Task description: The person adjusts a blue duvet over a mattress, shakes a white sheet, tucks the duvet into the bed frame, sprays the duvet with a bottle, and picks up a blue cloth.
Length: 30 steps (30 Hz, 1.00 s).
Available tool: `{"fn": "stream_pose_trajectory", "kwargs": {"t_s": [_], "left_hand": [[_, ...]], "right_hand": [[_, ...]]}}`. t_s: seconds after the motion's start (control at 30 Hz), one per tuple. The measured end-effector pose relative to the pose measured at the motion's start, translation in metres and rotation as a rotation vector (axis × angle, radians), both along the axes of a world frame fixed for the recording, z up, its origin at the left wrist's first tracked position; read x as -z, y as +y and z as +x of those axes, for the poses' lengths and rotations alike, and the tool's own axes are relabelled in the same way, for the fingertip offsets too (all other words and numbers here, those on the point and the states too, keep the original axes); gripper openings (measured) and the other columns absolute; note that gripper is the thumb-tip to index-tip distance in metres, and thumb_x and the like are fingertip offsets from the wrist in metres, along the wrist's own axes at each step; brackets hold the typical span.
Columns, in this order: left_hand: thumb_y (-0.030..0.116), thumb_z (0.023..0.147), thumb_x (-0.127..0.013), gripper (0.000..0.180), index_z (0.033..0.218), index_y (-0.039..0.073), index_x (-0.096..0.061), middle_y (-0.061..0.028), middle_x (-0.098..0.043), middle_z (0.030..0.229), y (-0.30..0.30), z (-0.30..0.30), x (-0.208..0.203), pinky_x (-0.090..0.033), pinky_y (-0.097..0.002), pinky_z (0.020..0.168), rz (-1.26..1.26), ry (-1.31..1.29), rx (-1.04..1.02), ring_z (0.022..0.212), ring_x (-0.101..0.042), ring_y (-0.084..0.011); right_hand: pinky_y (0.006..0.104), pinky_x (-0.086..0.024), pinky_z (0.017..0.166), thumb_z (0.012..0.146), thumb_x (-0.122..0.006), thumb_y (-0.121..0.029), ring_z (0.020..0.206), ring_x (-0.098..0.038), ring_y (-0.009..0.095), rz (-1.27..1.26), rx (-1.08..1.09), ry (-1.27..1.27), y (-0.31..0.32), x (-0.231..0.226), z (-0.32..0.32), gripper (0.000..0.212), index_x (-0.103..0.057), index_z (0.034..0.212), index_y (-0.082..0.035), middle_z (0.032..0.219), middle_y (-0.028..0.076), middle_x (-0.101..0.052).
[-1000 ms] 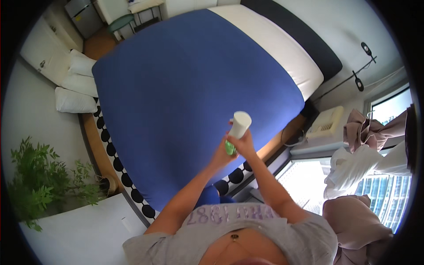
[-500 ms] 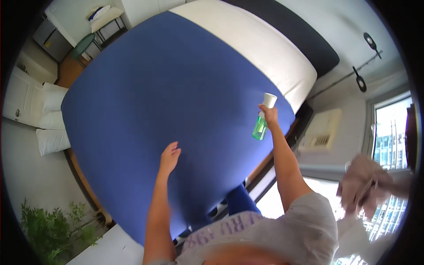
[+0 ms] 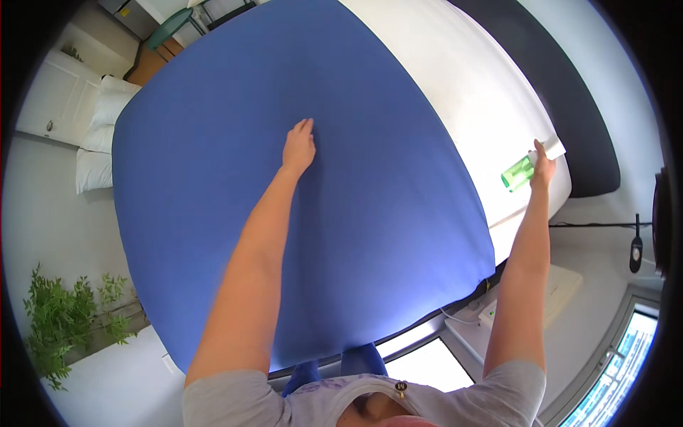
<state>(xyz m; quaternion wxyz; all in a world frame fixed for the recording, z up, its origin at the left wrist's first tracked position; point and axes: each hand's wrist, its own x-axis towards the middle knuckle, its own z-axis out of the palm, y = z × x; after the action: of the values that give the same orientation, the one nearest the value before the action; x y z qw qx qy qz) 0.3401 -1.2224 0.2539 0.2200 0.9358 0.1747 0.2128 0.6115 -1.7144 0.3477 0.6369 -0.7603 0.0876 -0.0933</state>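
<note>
My right hand point(image 3: 543, 168) is wrapped round a spray bottle point(image 3: 518, 174) with clear green liquid and a white top. It holds the bottle tilted above the bare white part of the mattress point(image 3: 455, 92), near the headboard. My left hand point(image 3: 299, 148) reaches over the middle of the blue sheet point(image 3: 213, 178), its fingers stretched out and nothing in it. Whether it touches the cloth I cannot tell. The blue sheet covers most of the bed and ends along the white strip.
A dark headboard point(image 3: 562, 92) bounds the bed at the right. White pillows point(image 3: 96, 169) lie beyond the left edge, a leafy plant point(image 3: 60, 320) at lower left. A green stool point(image 3: 169, 28) stands at far left, a white appliance point(image 3: 558, 295) below the bed's right corner.
Both arms have stretched farther over the bed. The spray bottle has moved right, from above the blue sheet to above the white part. The view has shifted.
</note>
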Motion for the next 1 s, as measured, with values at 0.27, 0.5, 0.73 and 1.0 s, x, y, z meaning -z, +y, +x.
{"fn": "stream_pose_trajectory", "kwargs": {"t_s": [0.27, 0.5, 0.73, 1.0], "left_hand": [[0.007, 0.083, -0.049, 0.008, 0.085, 0.004, -0.056, -0.0135, -0.058, 0.088, -0.020, 0.015, 0.037, -0.045, -0.0449, 0.071, 0.012, 0.231, -0.190, 0.086, -0.055, -0.0332], [0.016, 0.088, -0.049, 0.017, 0.091, 0.001, -0.057, -0.0146, -0.061, 0.086, -0.001, -0.026, 0.030, -0.045, -0.0396, 0.072, -0.309, 0.169, -0.208, 0.084, -0.058, -0.0323], [0.017, 0.082, -0.058, 0.016, 0.091, 0.004, -0.063, -0.0110, -0.060, 0.087, 0.015, -0.025, 0.022, -0.046, -0.0348, 0.073, -0.369, -0.022, -0.252, 0.082, -0.059, -0.0267], [0.018, 0.084, -0.057, 0.015, 0.086, 0.004, -0.061, -0.0123, -0.057, 0.087, -0.039, 0.025, 0.049, -0.044, -0.0375, 0.076, -0.128, 0.167, -0.261, 0.084, -0.054, -0.0301]], "right_hand": [[0.0311, -0.045, 0.064, 0.070, -0.072, -0.026, 0.075, -0.056, 0.018, -0.071, -0.003, 0.028, 0.003, 0.024, 0.033, 0.049, -0.053, 0.105, 0.002, 0.088, 0.010, -0.057], [0.0329, -0.048, 0.062, 0.068, -0.074, -0.025, 0.067, -0.058, 0.020, 0.020, -0.019, 0.083, 0.003, 0.054, 0.042, 0.048, -0.055, 0.101, 0.005, 0.082, 0.010, -0.059], [0.0330, -0.050, 0.068, 0.071, -0.073, -0.021, 0.078, -0.059, 0.023, 0.015, -0.049, 0.112, 0.051, 0.056, 0.033, 0.052, -0.050, 0.110, 0.004, 0.092, 0.011, -0.056], [0.0324, -0.049, 0.063, 0.072, -0.071, -0.019, 0.076, -0.058, 0.020, 0.022, -0.118, 0.123, 0.072, 0.070, 0.027, 0.046, -0.052, 0.104, 0.006, 0.092, 0.012, -0.057]]}}
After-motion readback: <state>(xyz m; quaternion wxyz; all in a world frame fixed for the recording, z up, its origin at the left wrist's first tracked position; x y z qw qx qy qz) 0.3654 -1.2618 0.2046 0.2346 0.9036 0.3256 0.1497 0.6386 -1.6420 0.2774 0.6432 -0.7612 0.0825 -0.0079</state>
